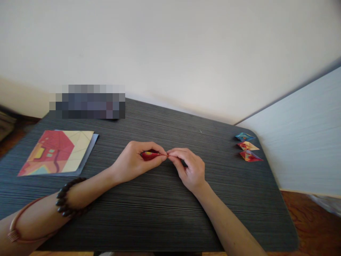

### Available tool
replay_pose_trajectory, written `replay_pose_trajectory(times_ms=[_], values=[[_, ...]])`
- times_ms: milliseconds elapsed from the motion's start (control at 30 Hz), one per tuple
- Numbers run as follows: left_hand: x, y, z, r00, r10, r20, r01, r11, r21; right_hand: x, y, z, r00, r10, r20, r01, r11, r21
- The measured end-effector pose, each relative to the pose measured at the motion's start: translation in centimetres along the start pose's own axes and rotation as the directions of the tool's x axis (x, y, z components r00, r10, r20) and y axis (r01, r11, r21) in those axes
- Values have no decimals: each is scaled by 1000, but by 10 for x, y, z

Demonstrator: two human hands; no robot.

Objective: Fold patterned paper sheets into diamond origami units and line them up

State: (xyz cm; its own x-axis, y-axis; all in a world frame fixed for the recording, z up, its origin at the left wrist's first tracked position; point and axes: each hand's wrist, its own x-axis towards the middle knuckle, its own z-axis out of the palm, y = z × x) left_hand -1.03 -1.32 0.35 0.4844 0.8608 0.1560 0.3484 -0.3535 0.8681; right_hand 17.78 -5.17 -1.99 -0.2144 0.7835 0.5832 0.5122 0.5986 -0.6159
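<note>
Above the middle of the dark table, a small red piece of folded paper (150, 155) with a yellow patch is held between my two hands. My left hand (138, 160) is closed around it, thumb and forefinger pinching toward its right end. From the other side, my right hand (189, 169) pinches the narrow tip of the same paper. The fingertips of both hands almost meet there. Most of the paper is hidden inside my left hand, so its full shape cannot be seen.
Patterned paper sheets (61, 153) lie in a stack on the left of the table (149, 217). At the right edge stand three small folded paper pieces, one blue (244, 136), one cream and red (248, 145), one red (250, 156). A blurred-out object (93, 103) sits at the back left.
</note>
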Motion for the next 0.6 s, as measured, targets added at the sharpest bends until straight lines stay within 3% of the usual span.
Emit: replay_pose_trajectory(times_ms=[200, 400, 600], values=[[2, -4, -2, 994, -85, 62, 93, 985, -147, -1, -2, 0, 1000, -14, -2, 14, 1000, -15], [4, -3, -4, 986, -145, 85, 156, 978, -139, -5, 3, 1, 998, -53, -38, 51, 997, -57], [3, -4, -2, 969, -199, 149, 232, 940, -250, -8, 7, 0, 996, -73, -43, 67, 991, -117]])
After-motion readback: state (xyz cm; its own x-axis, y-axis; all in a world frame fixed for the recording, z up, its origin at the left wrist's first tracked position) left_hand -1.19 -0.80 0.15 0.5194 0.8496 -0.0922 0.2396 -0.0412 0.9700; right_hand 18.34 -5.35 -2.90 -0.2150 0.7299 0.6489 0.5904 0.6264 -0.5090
